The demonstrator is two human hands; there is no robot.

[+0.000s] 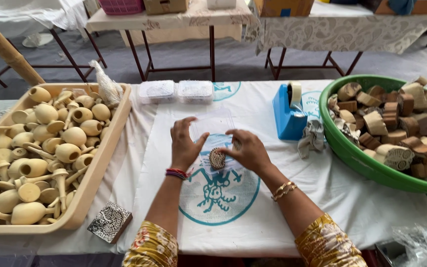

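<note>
While palms face down, both hands (pixel 218 148) pinch a clear bag (pixel 213 126).

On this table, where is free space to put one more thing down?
Bare cloth lies between the beige tray and the left hand, and near the front edge between the right forearm and the green basin. It is crowded around the blue tape dispenser and crumpled cloth, and where both hands hold the clear bag.

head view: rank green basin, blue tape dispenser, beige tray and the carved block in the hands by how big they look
1. Beige tray and green basin: alike, both cut off by the frame, so unranked.
2. Blue tape dispenser.
3. Carved block.
</note>
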